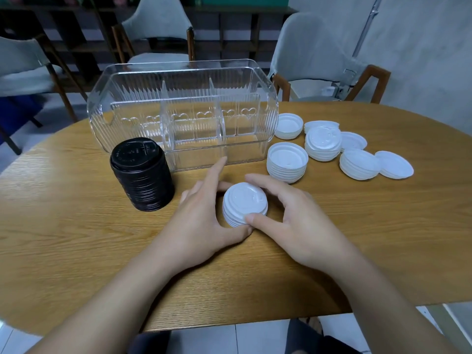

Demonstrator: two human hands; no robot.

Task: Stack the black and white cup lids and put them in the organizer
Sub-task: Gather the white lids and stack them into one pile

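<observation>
Both hands are down on the tabletop [76, 238] around a short white stack [244, 204] of lids, right in front of the person. The left hand [204, 215] cups its near-left side, thumb curled under the front edge and forefinger pointing off toward the organizer [182, 111]; the right hand [293, 213] pinches it from the other side, thumb on the front rim and fingers arched over the back. So each grip is wrapped on that stack, not spread. The black stack [143, 175] stands tall and finished just left of them, touching nothing, close to the organizer's front corner. The clear organizer sits behind with no lids in its compartments. To the right lie loose white lids [329, 144] in several small piles, some upside down. These look like thin moulded plastic: light, a bit springy, slick on the ribs, likely to slide or splay if squeezed at the top. I'd hold the stack low on opposite sides, pressing evenly, and keep it upright.
</observation>
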